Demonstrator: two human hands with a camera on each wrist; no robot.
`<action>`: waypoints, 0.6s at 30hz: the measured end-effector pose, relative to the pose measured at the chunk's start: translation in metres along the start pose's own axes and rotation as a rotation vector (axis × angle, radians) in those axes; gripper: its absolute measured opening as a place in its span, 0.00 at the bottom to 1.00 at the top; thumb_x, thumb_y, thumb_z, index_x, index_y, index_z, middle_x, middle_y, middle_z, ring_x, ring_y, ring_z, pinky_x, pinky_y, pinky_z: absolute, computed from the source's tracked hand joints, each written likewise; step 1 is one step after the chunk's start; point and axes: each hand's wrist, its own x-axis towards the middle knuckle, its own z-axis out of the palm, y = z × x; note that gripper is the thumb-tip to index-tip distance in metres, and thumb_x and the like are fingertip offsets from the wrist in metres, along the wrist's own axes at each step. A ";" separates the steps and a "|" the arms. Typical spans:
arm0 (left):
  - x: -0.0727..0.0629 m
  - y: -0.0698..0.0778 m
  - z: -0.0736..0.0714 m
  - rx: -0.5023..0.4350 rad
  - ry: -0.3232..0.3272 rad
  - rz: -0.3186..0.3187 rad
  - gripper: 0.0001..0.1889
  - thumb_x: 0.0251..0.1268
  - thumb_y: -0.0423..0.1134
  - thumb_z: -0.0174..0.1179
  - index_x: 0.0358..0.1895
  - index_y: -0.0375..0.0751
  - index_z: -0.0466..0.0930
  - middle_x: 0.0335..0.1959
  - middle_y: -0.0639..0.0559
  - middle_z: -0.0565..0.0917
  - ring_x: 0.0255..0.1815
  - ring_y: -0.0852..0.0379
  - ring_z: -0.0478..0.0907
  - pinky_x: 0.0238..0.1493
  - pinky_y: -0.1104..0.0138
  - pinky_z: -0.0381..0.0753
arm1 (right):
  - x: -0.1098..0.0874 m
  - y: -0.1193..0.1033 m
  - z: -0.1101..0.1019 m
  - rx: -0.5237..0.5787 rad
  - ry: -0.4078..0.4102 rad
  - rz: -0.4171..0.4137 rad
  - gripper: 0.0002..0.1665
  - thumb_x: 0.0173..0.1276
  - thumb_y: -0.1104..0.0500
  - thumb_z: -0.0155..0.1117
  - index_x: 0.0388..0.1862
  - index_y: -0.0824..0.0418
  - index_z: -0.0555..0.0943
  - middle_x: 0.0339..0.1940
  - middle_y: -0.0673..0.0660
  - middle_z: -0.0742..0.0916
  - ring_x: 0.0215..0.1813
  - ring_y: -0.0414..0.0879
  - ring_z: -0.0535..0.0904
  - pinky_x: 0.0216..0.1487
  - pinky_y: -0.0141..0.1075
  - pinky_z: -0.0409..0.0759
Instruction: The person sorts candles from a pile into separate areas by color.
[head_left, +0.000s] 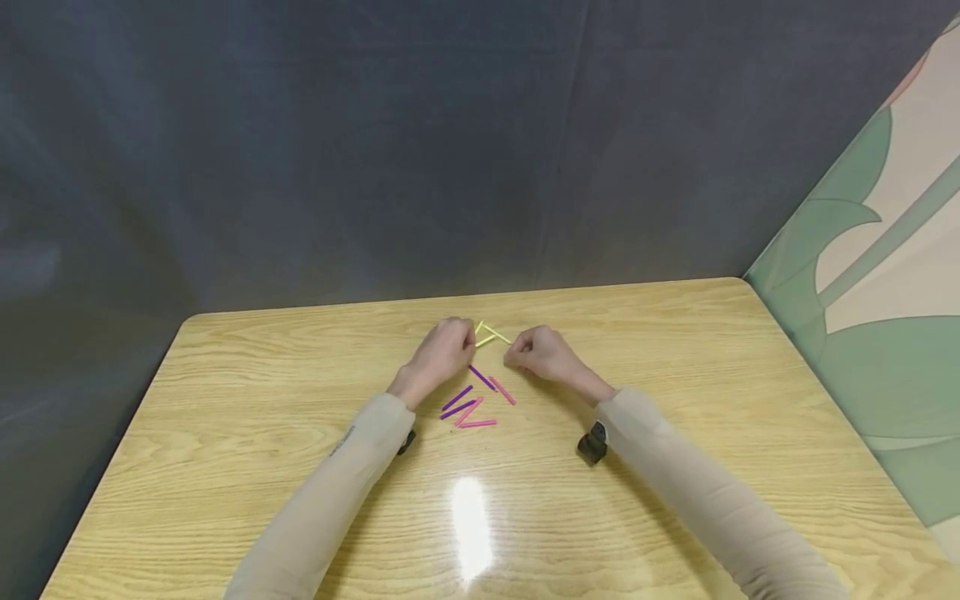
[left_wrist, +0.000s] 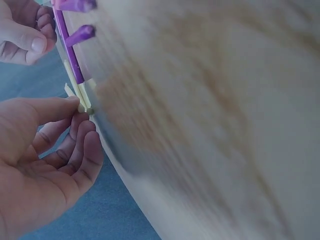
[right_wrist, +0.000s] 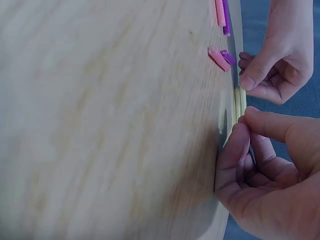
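Three thin yellow sticks (head_left: 497, 334) lie near the table's far edge in a triangle-like shape, some ends covered by fingers. My left hand (head_left: 447, 345) pinches the left end of a yellow stick between thumb and forefinger; the left wrist view shows that stick end (left_wrist: 89, 110) at the fingertips. On the other side, my right hand (head_left: 546, 353) pinches the right end of a yellow stick, seen close in the right wrist view with the pale stick (right_wrist: 238, 102) running from the fingertips toward the left hand (right_wrist: 285, 55).
Nearer me than the yellow sticks lie three purple sticks (head_left: 458, 409) and three pink sticks (head_left: 477, 424), loosely scattered. The wooden table (head_left: 240, 400) meets a dark curtain (head_left: 420, 167) at the back. A leaf-patterned wall (head_left: 885, 358) stands on the right.
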 end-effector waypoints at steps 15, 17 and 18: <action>0.003 0.004 0.001 0.092 -0.007 -0.015 0.07 0.60 0.25 0.59 0.27 0.40 0.76 0.25 0.51 0.76 0.27 0.56 0.72 0.28 0.68 0.74 | -0.010 -0.005 0.006 -0.035 -0.021 -0.031 0.05 0.62 0.63 0.68 0.29 0.64 0.85 0.21 0.53 0.83 0.21 0.39 0.71 0.26 0.31 0.70; 0.005 0.005 0.003 0.106 -0.010 -0.018 0.07 0.60 0.25 0.59 0.28 0.40 0.76 0.26 0.51 0.76 0.27 0.56 0.73 0.28 0.69 0.74 | -0.011 -0.004 0.005 -0.042 -0.022 -0.038 0.05 0.62 0.63 0.68 0.28 0.64 0.85 0.22 0.53 0.84 0.22 0.39 0.72 0.27 0.31 0.71; 0.005 0.006 0.003 0.113 -0.011 -0.017 0.06 0.59 0.25 0.59 0.28 0.39 0.77 0.26 0.51 0.76 0.27 0.56 0.73 0.27 0.69 0.74 | -0.011 -0.004 0.005 -0.045 -0.024 -0.041 0.05 0.62 0.63 0.68 0.28 0.64 0.85 0.22 0.53 0.84 0.23 0.40 0.72 0.28 0.31 0.71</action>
